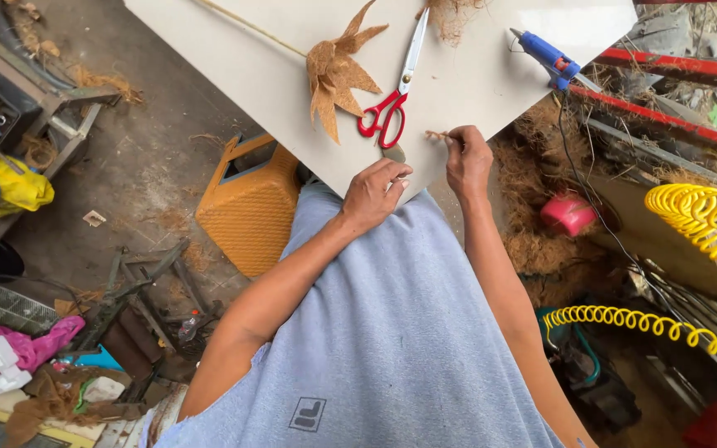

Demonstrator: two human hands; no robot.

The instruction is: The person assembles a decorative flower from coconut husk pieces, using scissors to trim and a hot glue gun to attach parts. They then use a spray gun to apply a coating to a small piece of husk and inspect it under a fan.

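My left hand [375,192] rests at the near corner of a white board [475,75], fingers curled over the edge with nothing visible in them. My right hand [466,158] pinches a small brown fibre piece [436,135] against the board. Red-handled scissors [392,99] lie just beyond my hands. A brown leaf-shaped fibre flower [338,70] on a thin stem lies to their left. A blue glue gun [548,54] sits at the board's right edge.
An orange plastic stool [246,203] stands under the board at left. Yellow coiled hose [699,211] and loose coconut fibre lie at right, with a pink object [568,214]. Scrap metal, cloths and clutter cover the floor at left.
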